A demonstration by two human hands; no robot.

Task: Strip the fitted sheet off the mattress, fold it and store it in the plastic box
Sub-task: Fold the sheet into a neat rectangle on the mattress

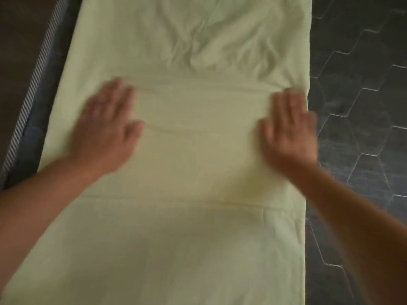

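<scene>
A pale green fitted sheet (198,150) lies folded into a long strip that runs away from me, with a folded layer across its middle and wrinkles at the far end. My left hand (105,126) lies flat on the sheet's left part, fingers straight. My right hand (288,128) presses flat near the sheet's right edge, fingers together. Both hands look blurred. The plastic box is out of view.
A dark floor of hexagonal tiles (356,106) stretches along the sheet's right side. On the left, a blue and white striped edge (28,102), perhaps the mattress, runs beside the sheet, with a dark brown surface (19,29) beyond it.
</scene>
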